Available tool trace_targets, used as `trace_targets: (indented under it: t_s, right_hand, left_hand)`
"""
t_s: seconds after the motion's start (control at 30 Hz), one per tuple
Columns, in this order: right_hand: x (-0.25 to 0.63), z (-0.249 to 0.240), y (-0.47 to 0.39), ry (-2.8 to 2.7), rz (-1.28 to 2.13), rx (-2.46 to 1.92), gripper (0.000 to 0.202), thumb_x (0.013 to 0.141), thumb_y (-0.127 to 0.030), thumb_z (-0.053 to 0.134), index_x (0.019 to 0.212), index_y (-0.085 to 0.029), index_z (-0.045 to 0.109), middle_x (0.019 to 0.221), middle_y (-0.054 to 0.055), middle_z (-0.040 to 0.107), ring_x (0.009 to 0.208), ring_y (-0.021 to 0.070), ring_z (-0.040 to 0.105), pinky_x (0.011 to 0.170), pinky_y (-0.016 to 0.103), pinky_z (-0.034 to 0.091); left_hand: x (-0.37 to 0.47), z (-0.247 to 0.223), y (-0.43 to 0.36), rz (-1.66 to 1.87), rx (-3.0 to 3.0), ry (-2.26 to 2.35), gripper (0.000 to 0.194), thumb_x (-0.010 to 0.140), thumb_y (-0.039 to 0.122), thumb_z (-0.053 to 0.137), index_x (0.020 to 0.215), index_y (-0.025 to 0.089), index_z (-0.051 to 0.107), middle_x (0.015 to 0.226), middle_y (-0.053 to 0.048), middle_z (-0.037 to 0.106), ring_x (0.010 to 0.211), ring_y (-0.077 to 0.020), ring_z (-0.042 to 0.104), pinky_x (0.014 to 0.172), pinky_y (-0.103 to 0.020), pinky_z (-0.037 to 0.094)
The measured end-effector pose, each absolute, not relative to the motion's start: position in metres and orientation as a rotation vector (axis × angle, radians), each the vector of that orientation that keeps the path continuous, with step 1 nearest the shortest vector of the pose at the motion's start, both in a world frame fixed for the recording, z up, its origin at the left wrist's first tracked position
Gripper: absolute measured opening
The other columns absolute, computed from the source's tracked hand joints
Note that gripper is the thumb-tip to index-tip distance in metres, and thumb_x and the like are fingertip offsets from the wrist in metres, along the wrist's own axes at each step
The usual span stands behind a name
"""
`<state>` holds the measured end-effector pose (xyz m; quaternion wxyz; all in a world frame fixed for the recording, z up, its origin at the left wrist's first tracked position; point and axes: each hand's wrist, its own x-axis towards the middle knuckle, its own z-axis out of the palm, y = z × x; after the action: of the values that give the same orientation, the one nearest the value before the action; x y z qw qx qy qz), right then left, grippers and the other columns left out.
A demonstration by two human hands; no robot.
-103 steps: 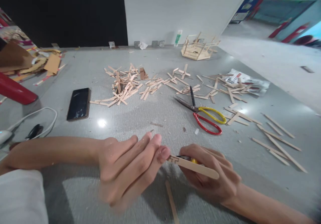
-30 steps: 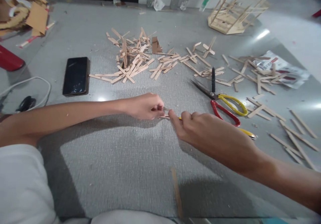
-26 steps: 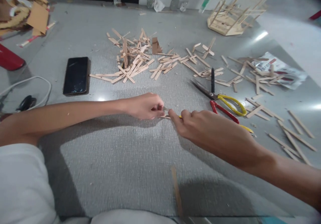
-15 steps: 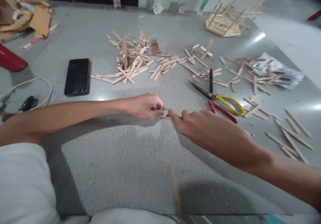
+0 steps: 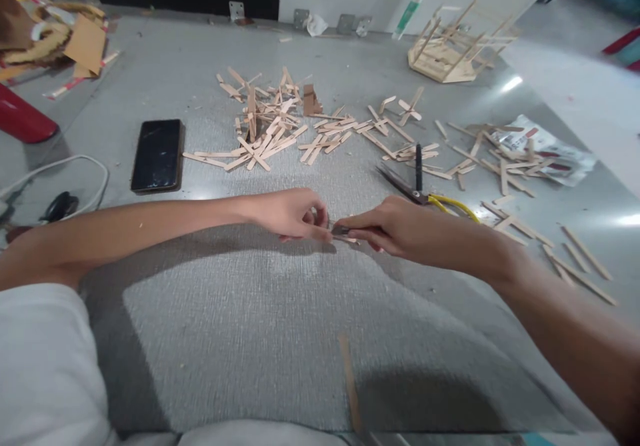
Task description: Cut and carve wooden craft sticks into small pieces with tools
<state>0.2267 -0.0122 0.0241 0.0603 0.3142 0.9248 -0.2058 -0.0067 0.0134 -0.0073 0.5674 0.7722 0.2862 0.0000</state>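
My left hand (image 5: 300, 214) is closed in a pinch, the forefinger curled toward the thumb, on a thin wooden craft stick (image 5: 346, 239). Most of the stick is hidden between the hands. From the right, my right hand (image 5: 400, 227) meets it, its fingers closed round a small dark metal-tipped tool (image 5: 341, 230). The tool's tip lies against or just above the stick, close to my left thumb; its exact kind is covered by the fingers. Behind my right hand lie scissors with yellow handles (image 5: 453, 206) and a black-handled tool (image 5: 419, 166).
Several craft sticks (image 5: 270, 141) lie in piles across the grey table (image 5: 240, 339), more at right. A phone (image 5: 158, 155) lies left, near a white cable (image 5: 95, 159). A wooden stick frame (image 5: 443, 53) stands at the back right. A single stick (image 5: 350, 386) lies near the front edge.
My right hand has shifted its grip and turned, now with the dark metal tip showing where a yellow part showed before. Its forearm covers the red handles. My left fingers have loosened slightly.
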Motion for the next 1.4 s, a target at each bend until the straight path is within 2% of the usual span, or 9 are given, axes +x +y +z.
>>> trace_targets:
  t_s: [0.1,0.2,0.37,0.43,0.53,0.7,0.83,1.07,1.4]
  right_hand:
    - [0.237,0.012,-0.013,2.800,-0.924,1.039,0.035,0.103,-0.031,0.042,0.114,-0.020,0.073,0.065,-0.003,0.068,0.054,0.0088,0.054,0.058,0.023,0.038]
    - [0.244,0.000,-0.021,2.866,-0.918,1.159,0.037,0.102,-0.031,0.044,0.125,-0.016,0.070,0.070,0.001,0.072,0.055,0.0103,0.059,0.058,0.024,0.040]
    - [0.247,-0.012,-0.034,3.010,-0.518,1.135,0.039,0.104,-0.031,0.041,0.130,-0.015,0.066,0.088,0.009,0.077,0.069,0.0167,0.068,0.063,0.028,0.043]
    - [0.244,-0.012,-0.040,2.983,-0.266,1.103,0.039,0.104,-0.029,0.041,0.135,-0.016,0.061,0.086,0.008,0.076,0.067,0.0176,0.067,0.059,0.029,0.040]
    - [0.240,-0.008,-0.049,2.875,0.087,1.026,0.043,0.100,-0.014,0.042,0.142,-0.016,0.053,0.076,0.003,0.070,0.056,0.0157,0.061,0.052,0.029,0.029]
    - [0.233,0.002,-0.059,2.803,0.395,0.932,0.053,0.088,0.001,0.042,0.137,-0.014,0.055,0.074,0.002,0.068,0.054,0.0142,0.058,0.052,0.030,0.025]
    - [0.230,0.002,-0.061,2.794,0.487,0.918,0.053,0.086,0.003,0.042,0.135,-0.011,0.056,0.076,0.004,0.068,0.056,0.0153,0.061,0.052,0.031,0.028]
    - [0.223,0.004,-0.066,2.742,0.644,0.907,0.053,0.086,0.001,0.043,0.133,-0.013,0.061,0.071,0.004,0.066,0.053,0.0155,0.061,0.049,0.030,0.028]
    - [0.186,0.023,-0.085,2.524,0.683,0.919,0.055,0.085,0.007,0.038,0.130,-0.008,0.066,0.055,0.006,0.057,0.045,0.0157,0.046,0.041,0.027,0.023]
  left_hand:
    - [-0.004,-0.005,0.012,0.034,1.937,0.686,0.017,0.093,0.029,0.063,0.093,0.012,0.063,0.056,0.003,0.057,0.042,-0.0085,0.049,0.046,-0.021,0.035]
    - [-0.001,-0.005,0.010,0.101,2.096,0.698,0.022,0.096,0.026,0.057,0.083,0.010,0.068,0.060,-0.002,0.060,0.048,-0.0092,0.051,0.049,-0.022,0.034]
    - [-0.005,-0.004,0.013,-0.007,1.879,0.689,0.031,0.099,0.033,0.053,0.080,0.013,0.066,0.046,0.003,0.050,0.040,-0.0096,0.045,0.047,-0.023,0.032]
    - [-0.008,-0.003,0.015,-0.047,1.820,0.666,0.029,0.098,0.033,0.054,0.080,0.014,0.064,0.046,0.003,0.051,0.041,-0.0099,0.047,0.049,-0.023,0.035]
    - [-0.010,-0.003,0.017,-0.083,1.803,0.628,0.027,0.098,0.031,0.053,0.080,0.014,0.062,0.047,0.001,0.055,0.043,-0.0100,0.050,0.050,-0.022,0.036]
    - [-0.009,-0.005,0.019,-0.101,1.807,0.579,0.030,0.101,0.033,0.049,0.080,0.014,0.061,0.046,0.002,0.055,0.042,-0.0102,0.050,0.048,-0.021,0.037]
    - [-0.007,-0.005,0.018,-0.080,1.814,0.626,0.030,0.100,0.031,0.050,0.078,0.014,0.059,0.045,0.005,0.047,0.038,-0.0085,0.043,0.041,-0.020,0.032]
    - [-0.004,-0.004,0.016,-0.051,1.831,0.636,0.030,0.099,0.027,0.051,0.071,0.016,0.054,0.049,0.005,0.044,0.037,-0.0077,0.043,0.039,-0.019,0.030]
    - [-0.006,-0.008,0.017,-0.071,1.857,0.680,0.029,0.097,0.034,0.055,0.074,0.016,0.057,0.052,0.004,0.045,0.040,-0.0088,0.044,0.040,-0.021,0.030]
